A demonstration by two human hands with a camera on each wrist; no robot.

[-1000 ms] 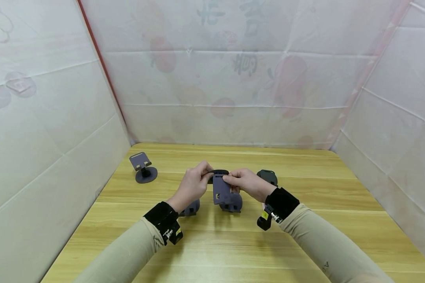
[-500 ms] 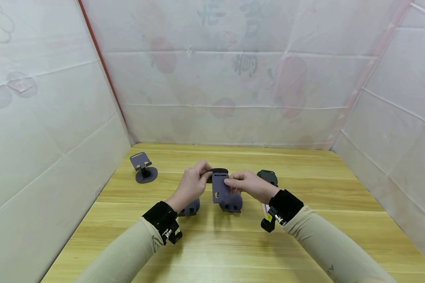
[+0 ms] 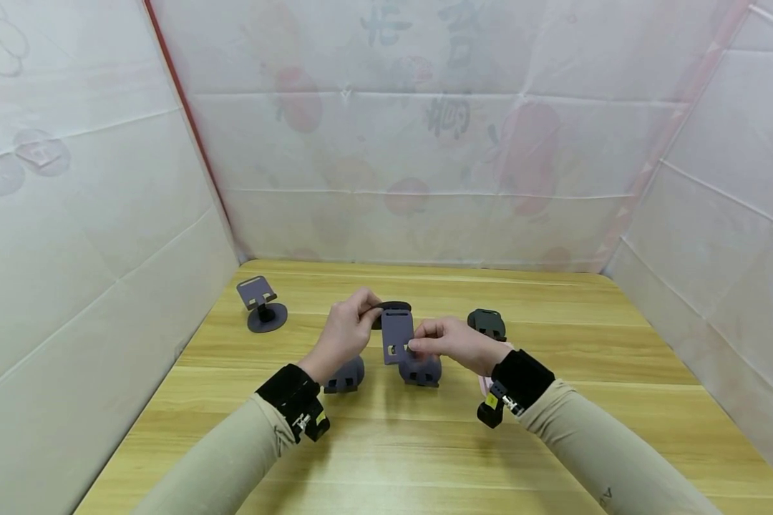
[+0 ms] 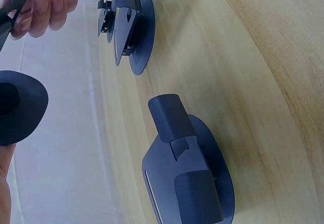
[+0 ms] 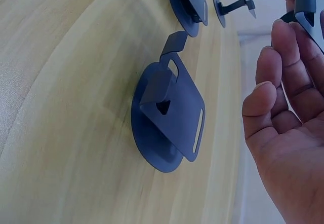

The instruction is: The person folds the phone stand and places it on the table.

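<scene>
Phone stand is up off the wooden table, held between your two hands at mid-table, its flat plate facing you and its round base tipped up behind.

Far left, an opened stand sits upright near the corner, well apart from your hands. Next, a folded stand lies on the table just under your left wrist. Your left hand has thumb and fingers pinched on the round base at the top. Your right hand pinches the plate's lower right edge, fingers curled round it. Below the held piece another folded stand lies flat, and a dark green one sits behind your right hand.

Step, as I judge it: you're mid-unfold, swinging the plate away from the base on its hinge. Next move likely calls for holding the base steady with the left while the right rotates the plate to its viewing angle, then setting it base-down on a bare patch, clear of the folded ones. Hinge itself is hidden by your fingers, so can't tell how far it's open.
</scene>
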